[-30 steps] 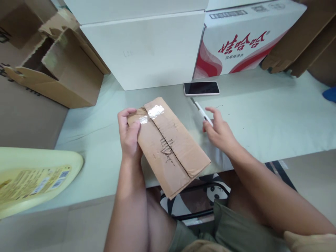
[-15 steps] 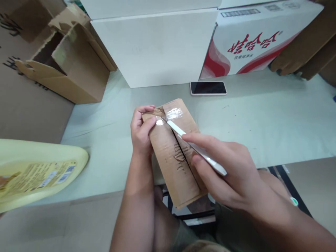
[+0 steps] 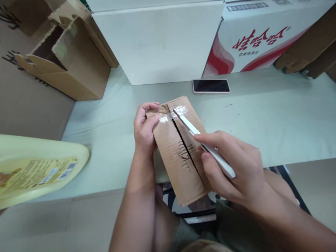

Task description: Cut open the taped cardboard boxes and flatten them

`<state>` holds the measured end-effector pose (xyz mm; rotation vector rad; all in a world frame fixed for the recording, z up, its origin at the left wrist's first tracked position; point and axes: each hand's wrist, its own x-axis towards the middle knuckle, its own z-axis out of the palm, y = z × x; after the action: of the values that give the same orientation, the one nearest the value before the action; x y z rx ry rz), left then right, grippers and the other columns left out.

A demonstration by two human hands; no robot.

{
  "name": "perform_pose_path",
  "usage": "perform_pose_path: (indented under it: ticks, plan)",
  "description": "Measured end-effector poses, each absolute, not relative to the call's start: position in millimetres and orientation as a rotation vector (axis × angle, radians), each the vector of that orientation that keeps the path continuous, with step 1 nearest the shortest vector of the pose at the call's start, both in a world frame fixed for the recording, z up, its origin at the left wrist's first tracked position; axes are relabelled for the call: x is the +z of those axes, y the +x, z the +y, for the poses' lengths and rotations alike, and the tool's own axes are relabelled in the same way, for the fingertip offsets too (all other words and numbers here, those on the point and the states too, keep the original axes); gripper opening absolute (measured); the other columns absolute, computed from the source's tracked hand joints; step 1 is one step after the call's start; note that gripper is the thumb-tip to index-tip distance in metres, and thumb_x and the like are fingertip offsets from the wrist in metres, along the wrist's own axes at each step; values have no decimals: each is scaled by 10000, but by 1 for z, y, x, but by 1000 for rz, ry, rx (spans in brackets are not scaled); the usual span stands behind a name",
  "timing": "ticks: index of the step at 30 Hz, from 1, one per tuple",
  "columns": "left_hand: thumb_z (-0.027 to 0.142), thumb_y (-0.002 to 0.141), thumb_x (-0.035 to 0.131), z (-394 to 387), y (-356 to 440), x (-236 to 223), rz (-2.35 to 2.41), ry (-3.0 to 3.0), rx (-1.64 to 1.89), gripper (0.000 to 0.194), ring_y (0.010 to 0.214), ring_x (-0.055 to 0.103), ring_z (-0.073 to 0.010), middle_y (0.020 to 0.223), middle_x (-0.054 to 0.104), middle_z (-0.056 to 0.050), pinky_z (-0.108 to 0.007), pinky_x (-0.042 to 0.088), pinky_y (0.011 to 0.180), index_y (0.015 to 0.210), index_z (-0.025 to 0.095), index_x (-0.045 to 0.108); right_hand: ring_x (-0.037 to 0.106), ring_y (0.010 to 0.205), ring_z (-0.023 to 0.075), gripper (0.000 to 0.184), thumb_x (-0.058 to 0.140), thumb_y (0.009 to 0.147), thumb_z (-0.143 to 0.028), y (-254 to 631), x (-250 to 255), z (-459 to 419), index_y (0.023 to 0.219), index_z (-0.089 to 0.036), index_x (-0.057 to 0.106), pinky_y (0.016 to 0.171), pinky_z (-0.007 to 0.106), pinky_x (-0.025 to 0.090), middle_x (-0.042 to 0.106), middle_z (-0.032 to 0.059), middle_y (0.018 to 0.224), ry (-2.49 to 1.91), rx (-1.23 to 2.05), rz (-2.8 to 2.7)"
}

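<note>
A small brown cardboard box [image 3: 174, 168] lies tilted at the table's near edge, with clear tape across its far end and a dark slit along its middle seam. My left hand [image 3: 145, 129] grips its far left corner, thumb on top by the tape. In my right hand [image 3: 231, 164] is a white utility knife [image 3: 190, 125], held between thumb and fingers over the right flap. Its blade is out, and the tip is at the tape close to the seam; whether it touches is hard to tell.
A phone [image 3: 211, 86] lies beyond the box, before a large white box [image 3: 162, 45] and a red-and-white printed carton [image 3: 252, 49]. An open cardboard box [image 3: 84, 63] stands far left. At near left is a pale yellow bottle [image 3: 52, 150]. The pale green table cover [image 3: 283, 126] extends right.
My right hand has brought the utility knife from beside the cardboard box onto its taped end. Over the last half second the tip shifted slightly right, and the seam now gapes wider.
</note>
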<state>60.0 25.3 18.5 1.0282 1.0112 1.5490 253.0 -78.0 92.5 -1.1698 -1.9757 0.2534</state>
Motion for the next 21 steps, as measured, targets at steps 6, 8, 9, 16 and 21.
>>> perform_pose_path:
  ticks: [6, 8, 9, 16, 21]
  plan:
    - [255, 715, 769, 25, 61, 20, 997, 1035, 1538, 209, 1037, 670, -250, 1096, 711, -67, -363, 564, 914, 899, 246, 669, 611, 592, 130, 253, 532, 981, -99, 254, 91, -77, 1171, -244, 617, 551, 253, 497, 698, -5, 791, -1153, 257, -2004]
    - [255, 720, 764, 25, 61, 20, 996, 1031, 1534, 208, 1023, 672, -249, 1092, 712, -65, -367, 565, 908, 903, 245, 666, 614, 597, 131, 244, 531, 985, -104, 254, 91, -77, 1167, -242, 616, 560, 249, 501, 697, -6, 792, -1155, 255, -2013]
    - [254, 724, 760, 25, 61, 20, 994, 1028, 1534, 207, 1011, 674, -247, 1089, 711, -66, -367, 566, 901, 906, 242, 662, 617, 601, 130, 239, 532, 985, -107, 253, 91, -77, 1165, -240, 616, 561, 245, 500, 702, -4, 799, -1159, 255, -2013]
    - [238, 732, 758, 25, 64, 21, 975, 1018, 1540, 191, 944, 687, -224, 1033, 723, -52, -341, 570, 831, 895, 240, 659, 561, 532, 112, 186, 544, 981, -131, 250, 89, -76, 1131, -218, 610, 511, 236, 442, 685, -22, 741, -1187, 204, -2035]
    - [265, 744, 772, 24, 65, 21, 977, 1019, 1541, 202, 930, 682, -219, 1020, 714, -56, -341, 561, 827, 908, 236, 658, 470, 480, 96, 194, 528, 962, -130, 249, 89, -75, 1125, -211, 597, 481, 236, 396, 665, -38, 725, -1206, 172, -2063]
